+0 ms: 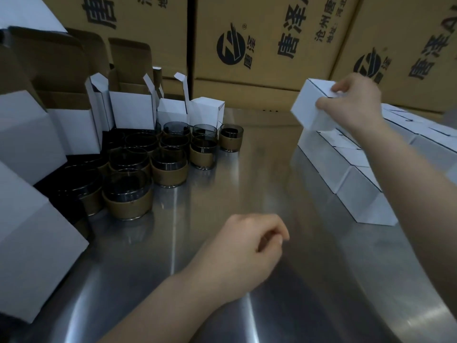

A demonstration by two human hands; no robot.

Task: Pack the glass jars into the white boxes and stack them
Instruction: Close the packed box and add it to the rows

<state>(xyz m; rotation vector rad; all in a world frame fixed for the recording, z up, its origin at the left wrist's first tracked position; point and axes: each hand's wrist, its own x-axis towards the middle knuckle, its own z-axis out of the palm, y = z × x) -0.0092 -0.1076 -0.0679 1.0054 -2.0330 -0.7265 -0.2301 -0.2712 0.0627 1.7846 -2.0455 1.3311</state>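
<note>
Brown printed cartons (259, 45) wall off the far side of a steel table (247, 181) where we pack jars into boxes.

Going from large to small: on the right of the table we have a stack of closed white boxes (351, 169) running from near to far, and on the left a cluster of open white boxes (133, 107) with flaps up, standing behind a group of dark glass jars (148, 164) with tan bands. Our right hand (351, 105) grips a closed white box (311, 105), tilted, at the far end of the stack, its lower corner just at the top row. Our left hand (247, 251) hovers near the table's middle, fingers loosely curled, holding nothing.
</note>
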